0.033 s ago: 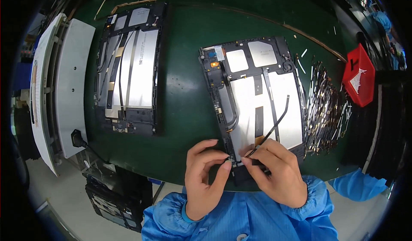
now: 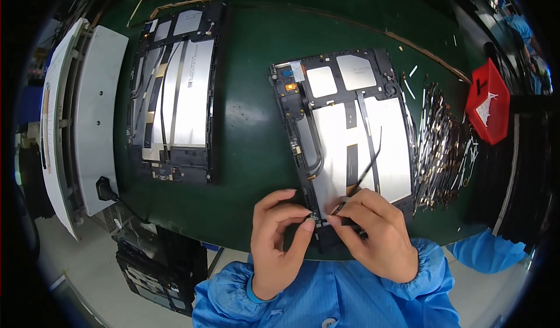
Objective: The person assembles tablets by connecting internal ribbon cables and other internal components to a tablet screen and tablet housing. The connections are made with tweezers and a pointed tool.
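Looking down from the head camera, an open tablet [image 2: 344, 129] with its back off is lying on the green surface [image 2: 251, 124], just in front of the person. The left hand [image 2: 280, 234] is pinching the bottom edge of the tablet with its fingertips. The right hand [image 2: 376, 234] is gripping a thin black cable [image 2: 364, 170] that is sticking up over the tablet. A second open tablet [image 2: 175, 89] is lying well apart on the left. A pile of thin strips [image 2: 440, 141] is lying just beside the near tablet, and a red bin [image 2: 489, 100] is sitting past it.
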The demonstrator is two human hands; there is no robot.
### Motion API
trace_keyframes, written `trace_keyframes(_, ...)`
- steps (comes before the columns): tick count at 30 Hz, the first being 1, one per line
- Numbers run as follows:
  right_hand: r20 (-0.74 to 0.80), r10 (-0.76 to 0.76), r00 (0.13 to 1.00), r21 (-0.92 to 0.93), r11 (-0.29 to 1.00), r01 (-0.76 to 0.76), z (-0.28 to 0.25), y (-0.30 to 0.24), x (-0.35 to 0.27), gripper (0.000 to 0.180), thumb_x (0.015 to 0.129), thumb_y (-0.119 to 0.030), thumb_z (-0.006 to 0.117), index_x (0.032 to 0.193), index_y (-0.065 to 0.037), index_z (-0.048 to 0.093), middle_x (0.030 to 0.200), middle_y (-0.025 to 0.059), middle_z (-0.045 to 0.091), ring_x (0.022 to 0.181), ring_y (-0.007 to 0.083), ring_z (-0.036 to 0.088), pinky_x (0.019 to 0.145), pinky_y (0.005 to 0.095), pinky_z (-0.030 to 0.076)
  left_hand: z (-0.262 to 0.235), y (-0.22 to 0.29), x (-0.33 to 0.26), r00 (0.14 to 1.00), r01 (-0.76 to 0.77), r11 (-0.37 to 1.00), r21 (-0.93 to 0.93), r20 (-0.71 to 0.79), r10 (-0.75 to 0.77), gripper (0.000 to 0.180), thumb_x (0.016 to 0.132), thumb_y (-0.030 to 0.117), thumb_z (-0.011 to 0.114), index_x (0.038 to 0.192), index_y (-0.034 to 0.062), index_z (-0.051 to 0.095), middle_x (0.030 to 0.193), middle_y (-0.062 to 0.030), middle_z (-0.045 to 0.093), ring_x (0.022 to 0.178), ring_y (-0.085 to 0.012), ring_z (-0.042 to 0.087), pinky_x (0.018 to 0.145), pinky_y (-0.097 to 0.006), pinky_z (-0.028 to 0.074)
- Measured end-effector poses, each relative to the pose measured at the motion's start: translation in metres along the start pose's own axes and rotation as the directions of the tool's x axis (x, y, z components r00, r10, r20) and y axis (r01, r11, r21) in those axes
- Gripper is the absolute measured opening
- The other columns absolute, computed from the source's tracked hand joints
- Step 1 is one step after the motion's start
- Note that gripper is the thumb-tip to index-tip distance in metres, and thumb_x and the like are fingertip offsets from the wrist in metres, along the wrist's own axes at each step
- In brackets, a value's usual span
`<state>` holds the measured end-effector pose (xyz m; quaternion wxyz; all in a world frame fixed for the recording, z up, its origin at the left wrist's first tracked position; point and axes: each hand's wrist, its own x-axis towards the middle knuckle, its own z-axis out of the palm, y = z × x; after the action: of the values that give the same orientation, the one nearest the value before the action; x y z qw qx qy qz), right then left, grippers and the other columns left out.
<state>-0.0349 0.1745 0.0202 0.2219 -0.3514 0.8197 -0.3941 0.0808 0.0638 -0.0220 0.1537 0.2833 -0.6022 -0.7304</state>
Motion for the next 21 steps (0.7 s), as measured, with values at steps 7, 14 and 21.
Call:
trace_keyframes(7,0.083,-0.021,0.996,0.002,1.0,0.021,0.0007,0.0032,0.0006,0.015,0.071,0.0,0.065,0.085,0.001,0.058,0.081,0.0105,0.049,0.073,0.0274,0.055,0.061,0.0352,0.046,-0.0009,-0.0007,0.0008,1.0,0.002,1.0,0.001,0.009,-0.002,0.019,0.082,-0.007,0.057,0.1,-0.0039,0.053,0.122,-0.0129,0.039,0.097,-0.0165,0.055,0.083,-0.026,0.049)
trace_keyframes(14,0.045,0.013,0.999,-0.008,1.0,-0.013,0.0071,0.0015,-0.0014,0.017,0.069,0.001,0.065,0.085,0.001,0.059,0.08,0.0101,0.048,0.071,0.028,0.054,0.061,0.036,0.045,-0.0017,-0.0031,-0.001,0.999,-0.002,1.0,0.016,0.032,0.002,0.019,0.082,-0.007,0.057,0.101,-0.0032,0.054,0.12,-0.0127,0.041,0.097,-0.0163,0.055,0.084,-0.027,0.047)
trace_keyframes(21,0.038,0.016,0.999,-0.004,1.0,-0.016,0.0087,0.0004,-0.0016,0.017,0.07,0.0,0.065,0.086,0.002,0.06,0.082,0.0105,0.05,0.072,0.0284,0.055,0.062,0.0365,0.045,0.0023,-0.0033,-0.0002,0.998,-0.057,0.981,0.185,0.016,0.055,0.02,0.078,-0.009,0.06,0.096,-0.0018,0.055,0.118,-0.0124,0.042,0.093,-0.0161,0.055,0.082,-0.027,0.046)
